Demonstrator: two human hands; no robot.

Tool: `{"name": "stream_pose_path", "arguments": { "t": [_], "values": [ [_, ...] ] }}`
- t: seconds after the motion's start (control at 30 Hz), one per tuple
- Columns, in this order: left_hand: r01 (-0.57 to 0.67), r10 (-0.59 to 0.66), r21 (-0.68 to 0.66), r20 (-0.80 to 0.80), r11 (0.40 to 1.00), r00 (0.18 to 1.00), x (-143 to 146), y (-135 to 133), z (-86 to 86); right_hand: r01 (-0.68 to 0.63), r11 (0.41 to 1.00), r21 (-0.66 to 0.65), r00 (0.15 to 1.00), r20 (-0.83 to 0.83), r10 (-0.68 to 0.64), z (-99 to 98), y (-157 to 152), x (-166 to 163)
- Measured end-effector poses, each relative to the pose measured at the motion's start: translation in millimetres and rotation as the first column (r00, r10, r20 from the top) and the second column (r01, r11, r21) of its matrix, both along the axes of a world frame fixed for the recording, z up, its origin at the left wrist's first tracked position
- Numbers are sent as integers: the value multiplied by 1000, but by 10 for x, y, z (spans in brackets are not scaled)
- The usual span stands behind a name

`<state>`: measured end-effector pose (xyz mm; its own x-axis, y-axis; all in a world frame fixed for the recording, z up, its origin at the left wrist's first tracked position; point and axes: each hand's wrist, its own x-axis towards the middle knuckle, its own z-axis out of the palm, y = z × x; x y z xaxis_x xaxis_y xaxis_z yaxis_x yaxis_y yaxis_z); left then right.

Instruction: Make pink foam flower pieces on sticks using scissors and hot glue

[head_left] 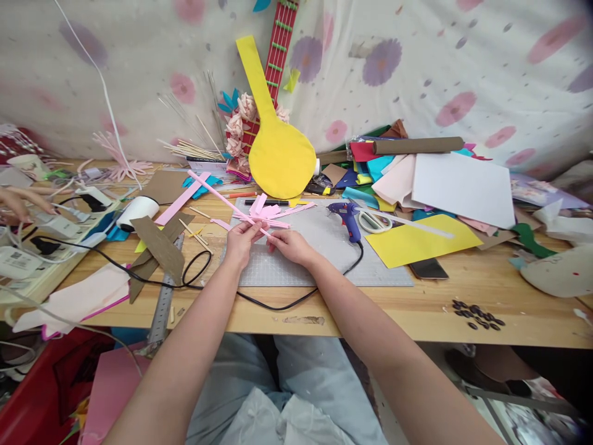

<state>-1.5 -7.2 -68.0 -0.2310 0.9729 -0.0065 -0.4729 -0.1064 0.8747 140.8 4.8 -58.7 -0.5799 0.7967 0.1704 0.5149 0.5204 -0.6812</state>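
Note:
My left hand [241, 238] and my right hand [290, 244] meet over a grey cutting mat [324, 259]. Both pinch a thin pink stick [222, 199] that slants up to the left. Pink foam petal strips [271, 213] fan out from the stick just above my fingers. The fingers of both hands are closed on the stick's lower end. A blue glue gun [346, 216] lies on the mat to the right of my right hand, its black cord [278, 303] looping along the front of the table.
A yellow foam guitar shape [278, 151] leans on the back cloth. Coloured foam sheets [417, 241], a white sheet [463, 185], scissors [373, 221] and a phone [428, 269] lie right. Cardboard pieces [160, 247], a metal ruler [162, 309], power strips and another person's hand [18, 201] are left.

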Motion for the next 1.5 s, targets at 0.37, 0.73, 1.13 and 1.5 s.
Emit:
{"name": "stream_pose_path", "arguments": {
  "t": [0.37, 0.73, 1.13, 1.5],
  "values": [
    [-1, 1, -12, 16, 1000, 1000, -27, 10, 1, 63, 997, 47, 998, 26, -64, -34, 30, 8],
    [-47, 45, -20, -70, 999, 997, -29, 15, -25, 36, 995, 90, 998, 47, -40, -41, 25, 17],
    [-201, 200, -5, 97, 980, 975, -109, 34, -11, 114, 993, -30, 992, 55, -112, 28, 50, 134],
    [-145, 138, 46, 128, 988, 982, -105, 54, -11, 403, 914, 38, 795, 480, -371, 434, -160, 1204]
  ]
}}
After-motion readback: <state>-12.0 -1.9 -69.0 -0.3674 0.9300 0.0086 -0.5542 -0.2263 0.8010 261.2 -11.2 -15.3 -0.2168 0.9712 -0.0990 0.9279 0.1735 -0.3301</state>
